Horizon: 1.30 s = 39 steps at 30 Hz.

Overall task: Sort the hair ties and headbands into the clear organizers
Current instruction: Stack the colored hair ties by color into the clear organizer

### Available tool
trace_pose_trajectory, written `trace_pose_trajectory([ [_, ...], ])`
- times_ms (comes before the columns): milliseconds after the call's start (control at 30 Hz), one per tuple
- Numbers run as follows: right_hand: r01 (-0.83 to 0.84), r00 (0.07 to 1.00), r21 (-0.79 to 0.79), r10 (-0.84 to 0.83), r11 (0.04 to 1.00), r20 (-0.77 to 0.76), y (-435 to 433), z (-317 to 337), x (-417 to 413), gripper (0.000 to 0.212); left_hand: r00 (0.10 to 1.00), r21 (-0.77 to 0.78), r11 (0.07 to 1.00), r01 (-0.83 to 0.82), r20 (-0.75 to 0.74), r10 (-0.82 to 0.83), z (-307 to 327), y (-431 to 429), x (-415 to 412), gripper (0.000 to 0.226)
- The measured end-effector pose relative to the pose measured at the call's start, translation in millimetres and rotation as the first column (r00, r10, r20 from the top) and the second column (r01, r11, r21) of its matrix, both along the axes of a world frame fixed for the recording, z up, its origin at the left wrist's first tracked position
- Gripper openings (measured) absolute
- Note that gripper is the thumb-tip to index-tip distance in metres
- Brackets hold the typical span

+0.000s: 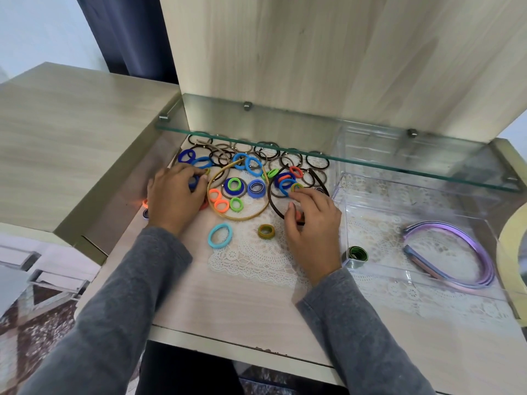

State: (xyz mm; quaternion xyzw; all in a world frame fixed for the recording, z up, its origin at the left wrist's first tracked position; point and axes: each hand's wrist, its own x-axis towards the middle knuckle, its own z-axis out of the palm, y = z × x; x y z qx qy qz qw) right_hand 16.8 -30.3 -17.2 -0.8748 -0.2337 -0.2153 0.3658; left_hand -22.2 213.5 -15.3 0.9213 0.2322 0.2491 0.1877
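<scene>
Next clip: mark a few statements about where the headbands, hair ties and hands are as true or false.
1. The purple headbands lie inside the clear organizer. True.
2. The gold headband is in that organizer too. False: it lies on the lace doily.
3. The left hand grips a blue hair tie. True.
4. The right hand rests inside the organizer. False: it is over the hair ties outside it.

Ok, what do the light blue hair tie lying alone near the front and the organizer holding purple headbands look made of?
Light blue hair tie: soft stretchy fabric, probably knit; matte, fuzzy surface.
Organizer: rigid clear plastic, likely acrylic; glossy, doily shows through.
Purple headbands: satin-like sheen, core hidden.
</scene>
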Motion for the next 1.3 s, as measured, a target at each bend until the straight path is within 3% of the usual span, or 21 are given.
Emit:
trace_pose_trajectory([
  [167, -0.082, 0.997, 0.118, 0.081, 0.990, 0.010, -2, -1, 1, 0.019, 0.996, -0.067, 0.998, 0.013, 0.090, -0.007, -5, 8, 1, 0.017],
  [467, -0.130, 0.989, 0.079, 0.124, 0.988, 0.079, -5, -1, 0, 0.020, 0.992, -0.043, 0.999, -0.015, 0.127, 0.020, -6, 5, -1, 0.018],
  [633, -0.161, 0.985, 0.082, 0.155, 0.984, 0.072, -5, -3, -2, 0.033, 0.966, 0.085, 0.995, -0.053, 0.256, 0.029, 0, -5, -11, 0.021],
  [867, -0.205, 0.973, 0.004, 0.203, 0.979, 0.110, -6, -3, -4, 0.029, 0.945, 0.205, 0.978, -0.039, 0.327, -0.031, 5, -16, -19, 0.015],
  [1000, -0.232, 0.966, 0.017, 0.228, 0.973, 0.118, -7, -1, -4, 0.026, 0.936, 0.274, 0.960, 0.050, 0.324, -0.141, 3, -28, -29, 0.013],
  [1300, -0.245, 0.965, 0.057, 0.239, 0.968, 0.105, -8, 0, -7, 0.018, 0.833, 0.246, 0.895, 0.371, 0.338, -0.438, 0, -62, -47, 0.011],
])
